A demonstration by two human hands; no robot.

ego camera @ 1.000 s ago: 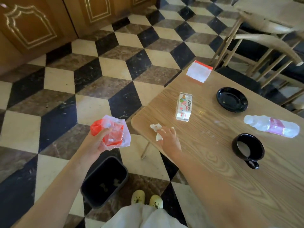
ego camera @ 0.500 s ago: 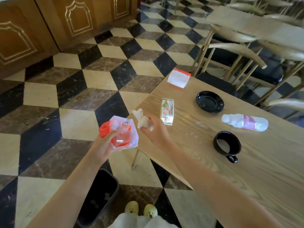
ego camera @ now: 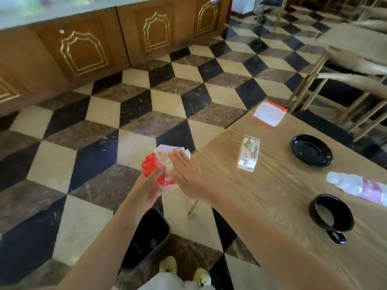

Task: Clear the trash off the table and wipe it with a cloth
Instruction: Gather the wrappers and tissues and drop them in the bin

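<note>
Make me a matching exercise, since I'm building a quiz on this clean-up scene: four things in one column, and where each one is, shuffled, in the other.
Things:
1. red-and-clear wrapper
2. bin
3. water bottle
4. white packet

Places:
A. standing on the floor
B. at the far corner of the table
C. lying on its side on the table
D. held in the left hand

Pairs: 1-D, 2-A, 3-C, 4-B

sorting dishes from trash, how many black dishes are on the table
2: a black saucer on the far side, right of the carton, and a black cup nearer the person, beside the lying bottle. More may lie off-frame.
</note>
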